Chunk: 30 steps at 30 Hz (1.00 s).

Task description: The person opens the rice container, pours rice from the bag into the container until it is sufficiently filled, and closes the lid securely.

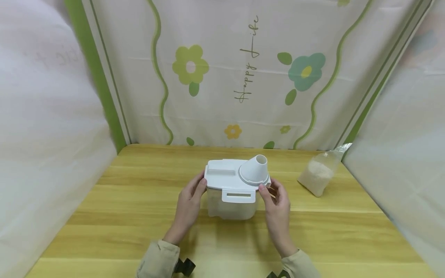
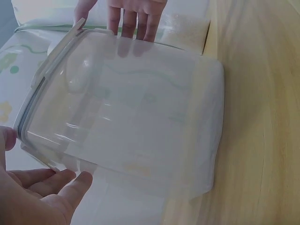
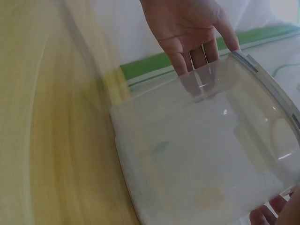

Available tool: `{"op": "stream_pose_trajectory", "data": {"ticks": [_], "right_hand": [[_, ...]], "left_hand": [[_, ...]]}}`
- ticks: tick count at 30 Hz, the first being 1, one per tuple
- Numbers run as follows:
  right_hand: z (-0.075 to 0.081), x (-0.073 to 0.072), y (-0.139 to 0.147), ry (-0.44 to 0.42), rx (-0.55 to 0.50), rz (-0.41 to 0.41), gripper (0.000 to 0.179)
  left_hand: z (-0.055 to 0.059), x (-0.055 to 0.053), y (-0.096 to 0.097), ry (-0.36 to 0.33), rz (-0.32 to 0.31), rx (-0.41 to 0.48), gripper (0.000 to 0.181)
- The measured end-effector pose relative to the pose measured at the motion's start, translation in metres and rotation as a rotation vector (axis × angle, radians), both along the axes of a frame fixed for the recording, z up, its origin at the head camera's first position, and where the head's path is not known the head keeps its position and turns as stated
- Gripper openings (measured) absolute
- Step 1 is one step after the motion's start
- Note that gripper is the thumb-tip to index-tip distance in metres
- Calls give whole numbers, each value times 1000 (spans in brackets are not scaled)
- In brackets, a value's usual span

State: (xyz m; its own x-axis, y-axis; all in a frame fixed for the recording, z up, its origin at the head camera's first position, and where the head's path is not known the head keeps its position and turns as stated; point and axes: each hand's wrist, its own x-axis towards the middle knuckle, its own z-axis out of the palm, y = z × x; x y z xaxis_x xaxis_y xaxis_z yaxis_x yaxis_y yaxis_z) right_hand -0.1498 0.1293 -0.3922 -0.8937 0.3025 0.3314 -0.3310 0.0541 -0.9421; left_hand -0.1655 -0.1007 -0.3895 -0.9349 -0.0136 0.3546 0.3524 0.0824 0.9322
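Room lies left of the container [image 1: 231, 184]; a bag [image 1: 317, 175] obstructs rightward

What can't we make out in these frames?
- Left hand: most fingers are hidden in the head view, behind the container.
- Right hand: mostly cut off by the lower right edge of the right wrist view.
- Container's far side: hidden by the lid in the head view.
- Inside of the spout: too small in the head view.
- What fills the bag: too small in the head view.
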Motion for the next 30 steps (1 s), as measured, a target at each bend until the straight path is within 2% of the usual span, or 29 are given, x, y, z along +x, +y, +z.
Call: {"op": "stream_pose_trajectory", "data": {"ticks": [7,17,21,24,28,30], "right_hand": [[-1,-3,2,15,9,-30,35],[0,-4,4,-10,3,-9,38],[6,-10,11,-16,13,97,53],[12,-17,20,17,19,223,63],[18,-25,30,99,78,383,61],[20,-29,33,112,118,423,58]], "left_hand": [[3,0,1,-9,6,11,49],[2,0,0,-27,-7,44,48],[1,-3,-2,-25,-12,51,48],[3,-4,-3,-41,-27,59,48],[6,-2,-6,-88,-55,77,50],[8,-1,-8,-106,-66,89,52]]}}
